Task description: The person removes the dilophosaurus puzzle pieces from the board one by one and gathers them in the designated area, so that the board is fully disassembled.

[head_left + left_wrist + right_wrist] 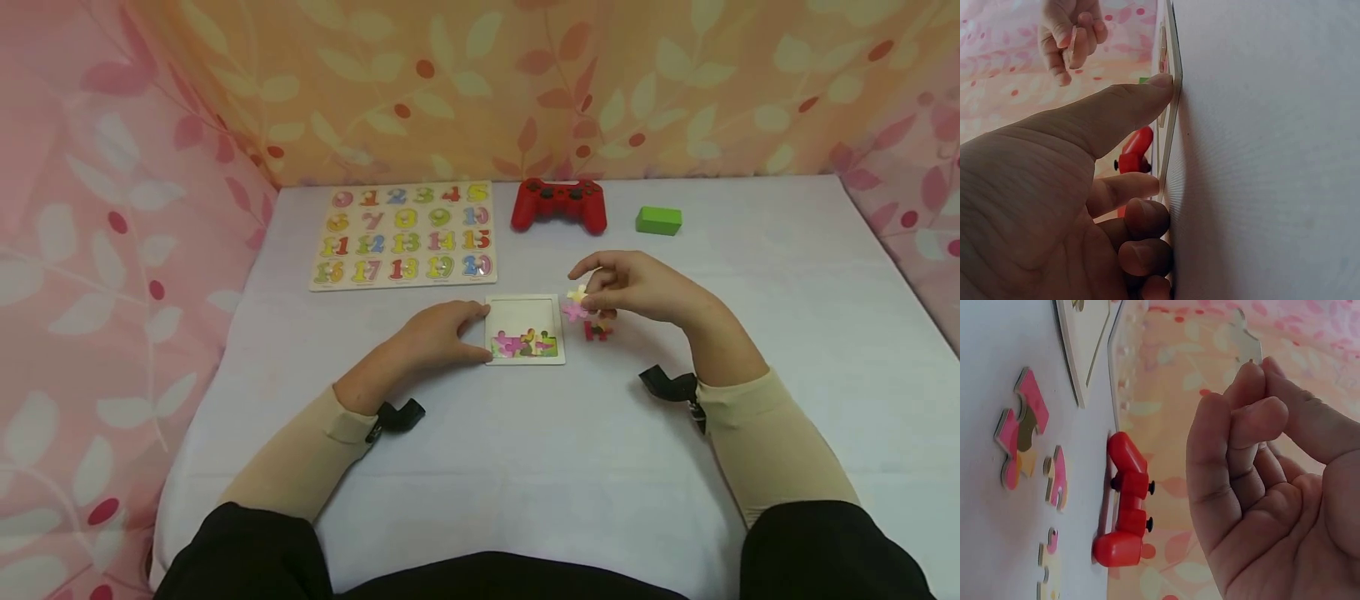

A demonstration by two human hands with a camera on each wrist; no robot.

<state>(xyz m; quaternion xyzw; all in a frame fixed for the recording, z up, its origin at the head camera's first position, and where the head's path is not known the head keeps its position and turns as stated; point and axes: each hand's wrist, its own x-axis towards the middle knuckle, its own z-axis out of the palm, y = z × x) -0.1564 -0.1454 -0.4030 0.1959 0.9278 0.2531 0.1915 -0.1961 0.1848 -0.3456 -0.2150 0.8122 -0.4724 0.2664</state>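
A small square puzzle tray [523, 304] lies on the white cloth, with several jigsaw pieces [517, 345] fitted along its near side. My left hand [438, 335] touches the tray's left rim with thumb and index finger; its other fingers bend toward the cloth in the left wrist view. Right of the tray, my right hand [637, 287] is raised, pinching a jigsaw piece [1247, 340] between thumb and fingertips. The piece's pale side faces the right wrist camera. Loose pink and yellow pieces [1022, 425] lie on the cloth beneath that hand.
A wooden number board [405, 237] lies at the back left. Beside it are a red game controller [558, 204] and a green block [658, 221]. Floral curtains [480, 92] enclose the table's back and sides.
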